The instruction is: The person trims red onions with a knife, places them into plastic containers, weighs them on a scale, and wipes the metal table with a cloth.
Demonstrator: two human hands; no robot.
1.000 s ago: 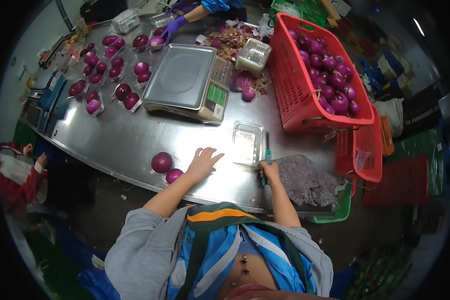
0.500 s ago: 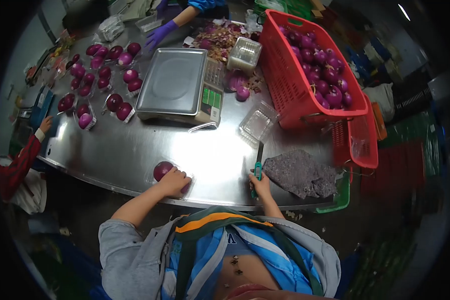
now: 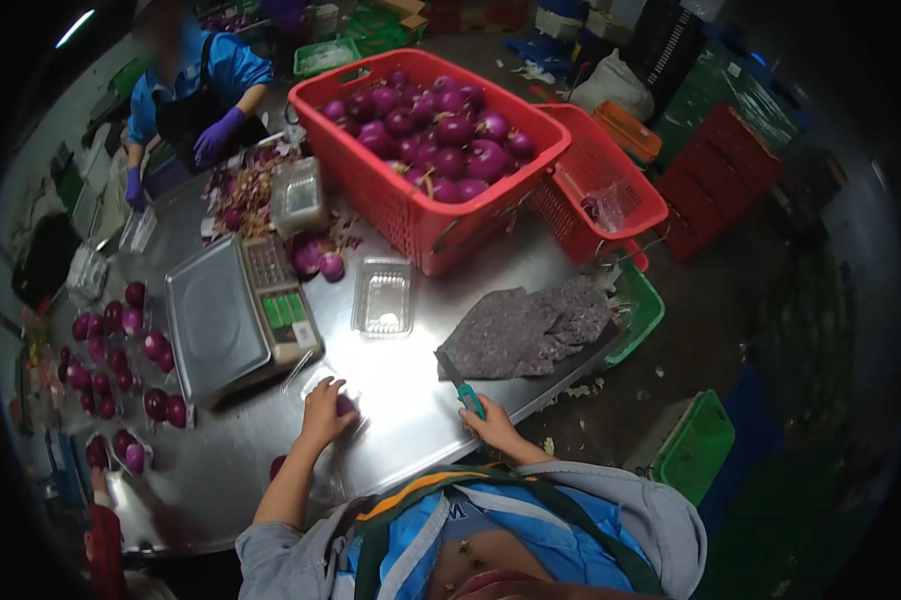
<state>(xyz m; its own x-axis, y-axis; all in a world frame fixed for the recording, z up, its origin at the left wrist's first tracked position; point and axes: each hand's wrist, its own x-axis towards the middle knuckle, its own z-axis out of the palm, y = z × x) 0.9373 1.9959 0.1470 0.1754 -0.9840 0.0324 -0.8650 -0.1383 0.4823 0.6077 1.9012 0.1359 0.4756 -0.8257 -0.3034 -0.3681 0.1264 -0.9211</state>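
A pale letter that looks like a "W" is on the blue-grey undershirt [image 3: 453, 516], at the chest of the person wearing the camera. The scale [image 3: 270, 300] on the tabletop [image 3: 400, 420] has a green panel [image 3: 285, 310] and a small white label [image 3: 303, 333], both with print too small to read. Its keypad [image 3: 262, 262] markings are also illegible.

One scale [image 3: 218, 315], one knife [image 3: 462, 386], one grey cloth [image 3: 515, 332], one heaped red basket [image 3: 380, 212] (onions [image 3: 488, 160] past counting)

Produce packing room, onion crates [image 3: 420, 215]
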